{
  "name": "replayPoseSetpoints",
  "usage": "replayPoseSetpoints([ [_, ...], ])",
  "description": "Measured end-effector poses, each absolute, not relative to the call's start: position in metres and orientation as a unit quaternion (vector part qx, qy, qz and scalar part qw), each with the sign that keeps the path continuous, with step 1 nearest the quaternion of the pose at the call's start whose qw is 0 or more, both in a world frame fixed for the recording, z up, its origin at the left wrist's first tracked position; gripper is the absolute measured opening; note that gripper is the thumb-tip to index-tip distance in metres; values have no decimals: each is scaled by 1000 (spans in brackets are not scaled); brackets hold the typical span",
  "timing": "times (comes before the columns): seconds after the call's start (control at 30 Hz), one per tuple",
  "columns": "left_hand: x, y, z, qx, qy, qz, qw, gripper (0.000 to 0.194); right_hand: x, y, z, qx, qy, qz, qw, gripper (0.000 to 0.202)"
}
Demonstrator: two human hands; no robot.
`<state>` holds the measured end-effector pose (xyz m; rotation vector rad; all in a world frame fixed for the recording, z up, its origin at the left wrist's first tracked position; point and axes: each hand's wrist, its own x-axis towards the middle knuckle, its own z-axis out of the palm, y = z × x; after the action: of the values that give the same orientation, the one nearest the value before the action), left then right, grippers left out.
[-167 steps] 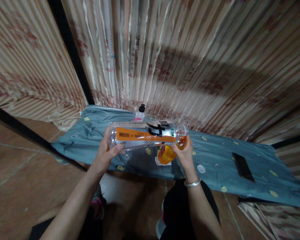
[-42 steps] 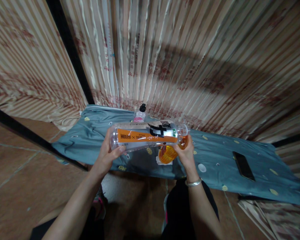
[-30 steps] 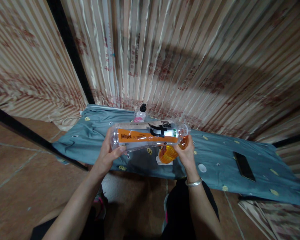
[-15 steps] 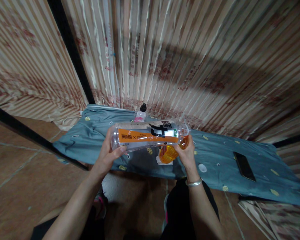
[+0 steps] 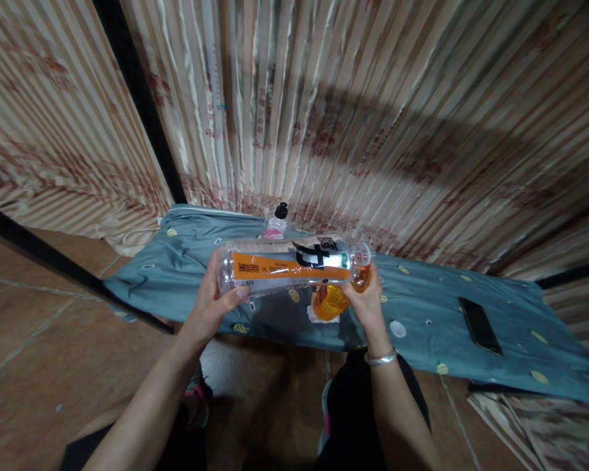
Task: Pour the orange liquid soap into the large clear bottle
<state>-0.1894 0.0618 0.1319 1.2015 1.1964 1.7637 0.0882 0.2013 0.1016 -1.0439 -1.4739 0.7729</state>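
Note:
A large clear plastic bottle (image 5: 285, 263) with an orange label strip and black lettering is held sideways, its mouth to the right. My left hand (image 5: 214, 297) is closed round its base end. Below its right end a smaller bottle of orange liquid (image 5: 330, 303) leans on a white tissue (image 5: 317, 318). My right hand (image 5: 368, 297) is closed round the upper part of this bottle, with the thumb against the underside of the clear bottle's shoulder. The two necks come close together; whether they touch is hidden.
A blue-green cloth with yellow prints (image 5: 186, 261) covers the low table. Behind the bottles stands a pump-top bottle (image 5: 277, 226) with a black top. A white cap (image 5: 397, 328) and a black phone (image 5: 480, 325) lie to the right. Black frame bars (image 5: 144, 111) and a striped curtain (image 5: 373, 98) surround it.

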Motion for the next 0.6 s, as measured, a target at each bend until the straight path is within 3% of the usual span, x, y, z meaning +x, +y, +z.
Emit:
replayPoseSetpoints([
  [0.6, -188, 62, 136, 464, 460, 680, 334, 74, 88, 203, 100, -442, -623, 323, 559, 51],
])
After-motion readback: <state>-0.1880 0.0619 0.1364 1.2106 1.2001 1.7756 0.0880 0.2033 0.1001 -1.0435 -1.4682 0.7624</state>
